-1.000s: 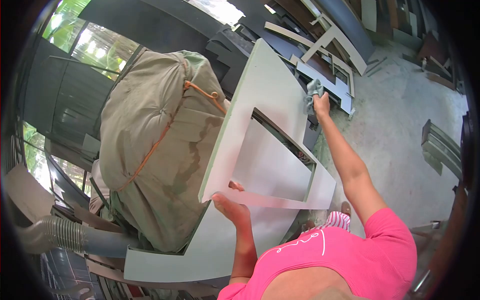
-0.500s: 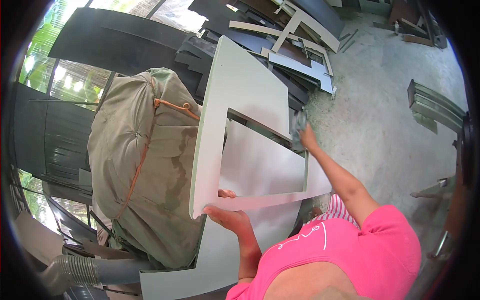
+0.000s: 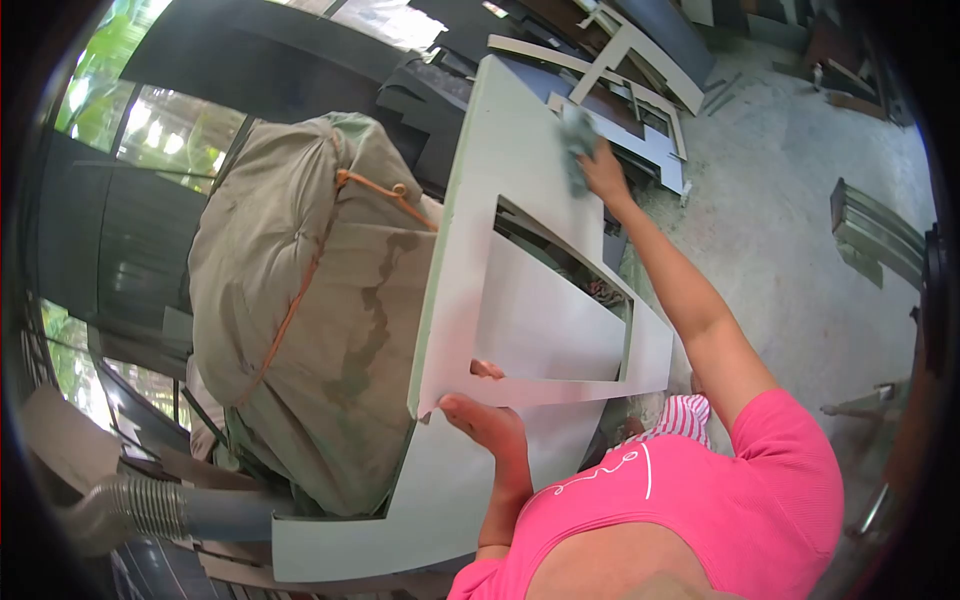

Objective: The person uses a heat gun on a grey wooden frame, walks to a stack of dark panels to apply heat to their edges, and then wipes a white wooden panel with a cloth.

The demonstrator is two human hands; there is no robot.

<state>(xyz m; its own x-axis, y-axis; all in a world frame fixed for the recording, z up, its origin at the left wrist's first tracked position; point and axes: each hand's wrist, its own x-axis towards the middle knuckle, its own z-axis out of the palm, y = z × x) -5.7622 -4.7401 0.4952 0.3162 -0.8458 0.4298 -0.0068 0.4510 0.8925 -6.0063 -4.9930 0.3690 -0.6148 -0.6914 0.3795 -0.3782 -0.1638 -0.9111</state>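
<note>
A pale flat panel (image 3: 540, 160) with a four-sided cut-out stands tilted in front of me. My left hand (image 3: 487, 420) grips its lower left strip, the thumb on the near side and fingertips showing through the cut-out. A grey-green cloth (image 3: 577, 150) lies against the panel's upper right part, somewhat blurred. My right hand (image 3: 605, 177) is closed on this cloth, with the arm stretched out. Below and behind the cut panel is another pale panel (image 3: 440, 500).
A bulky cloth-covered object (image 3: 310, 300) tied with an orange cord stands at the left. A grey corrugated hose (image 3: 150, 508) is at the lower left. Stacked board offcuts (image 3: 650, 75) lie at the top, and a bundle of long pieces (image 3: 875, 230) is at the right.
My right hand has moved up and slightly left with the cloth, from the panel's right edge onto its upper part. My left hand keeps its grip; the view has shifted slightly.
</note>
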